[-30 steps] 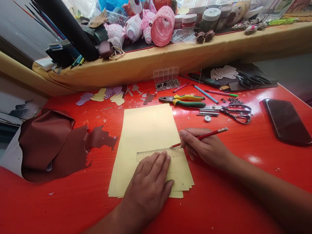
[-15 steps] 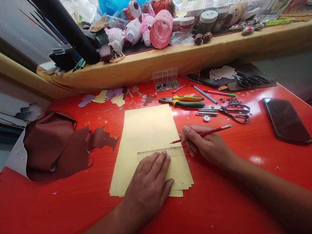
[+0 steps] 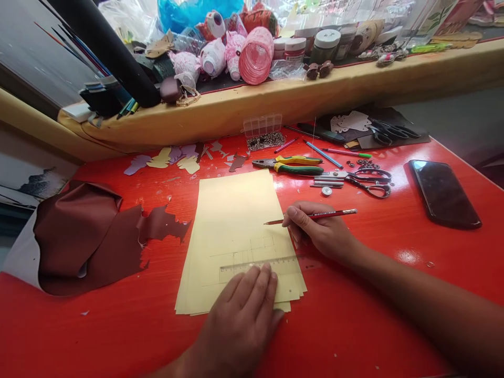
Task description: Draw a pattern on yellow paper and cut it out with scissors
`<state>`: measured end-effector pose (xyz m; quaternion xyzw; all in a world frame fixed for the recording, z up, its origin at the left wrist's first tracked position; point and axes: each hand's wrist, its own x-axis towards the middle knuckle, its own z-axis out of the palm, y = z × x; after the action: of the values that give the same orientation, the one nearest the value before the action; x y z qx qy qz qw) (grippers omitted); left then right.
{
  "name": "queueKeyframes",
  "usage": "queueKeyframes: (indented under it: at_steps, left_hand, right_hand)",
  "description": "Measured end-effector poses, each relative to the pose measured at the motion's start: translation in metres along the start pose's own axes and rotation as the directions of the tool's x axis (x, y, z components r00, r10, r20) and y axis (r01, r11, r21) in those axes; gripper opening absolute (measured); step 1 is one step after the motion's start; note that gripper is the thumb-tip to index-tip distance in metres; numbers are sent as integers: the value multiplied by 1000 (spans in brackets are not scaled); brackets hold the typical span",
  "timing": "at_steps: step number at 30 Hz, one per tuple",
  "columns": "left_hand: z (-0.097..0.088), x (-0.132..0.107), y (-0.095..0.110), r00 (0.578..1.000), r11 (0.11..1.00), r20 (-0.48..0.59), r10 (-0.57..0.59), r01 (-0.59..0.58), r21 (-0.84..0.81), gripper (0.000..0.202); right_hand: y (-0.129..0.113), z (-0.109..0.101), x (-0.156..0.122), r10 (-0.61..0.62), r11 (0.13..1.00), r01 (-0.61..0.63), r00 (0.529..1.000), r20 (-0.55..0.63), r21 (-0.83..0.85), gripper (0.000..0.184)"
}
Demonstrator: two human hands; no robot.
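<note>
Nearest the camera, the left hand lies flat at the bottom edge of a stack of pale yellow paper. Its grip is spread, with the fingers resting on a clear plastic ruler that crosses the lower part of the stack. The right hand sits just beside the stack's right edge, its grip pinching a red pencil between thumb and fingers. The pencil's tip points over the paper, though I cannot tell whether it touches. Faint ruled lines show on the top sheet just beyond the ruler.

The stack lies on a glossy red desk. Left of the stack is a folded, irregularly cut sheet of brown leather. Right of the stack, well apart from it, lies a dark smartphone. Just beyond the stack are lilac and yellow cut-out shapes, pliers with yellow and green handles, and steel scissors. Farther beyond it stands a clear compartment box beside a heap of small metal pieces. Farthest beyond the stack, a shelf edged in yellow cloth carries pink-patterned crafted pieces and jars.
</note>
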<state>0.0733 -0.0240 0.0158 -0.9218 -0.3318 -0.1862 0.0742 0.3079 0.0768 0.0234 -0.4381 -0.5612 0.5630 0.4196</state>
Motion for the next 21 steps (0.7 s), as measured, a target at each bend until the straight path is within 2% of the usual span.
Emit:
queueKeyframes:
  at_steps: [8, 14, 21]
  left_hand:
    - [-7, -20, 18, 999, 1000, 48, 3, -4, 10, 39]
    - [-8, -39, 32, 998, 994, -5, -69, 68, -81, 41]
    - [-10, -39, 39, 992, 985, 34, -125, 128, -114, 47]
  right_hand:
    - [0, 0, 1, -31, 999, 30, 999, -13, -16, 52]
    - [0, -1, 2, -28, 999, 28, 1000, 4, -41, 54]
    - [0, 1, 2, -46, 996, 46, 999, 3, -79, 52]
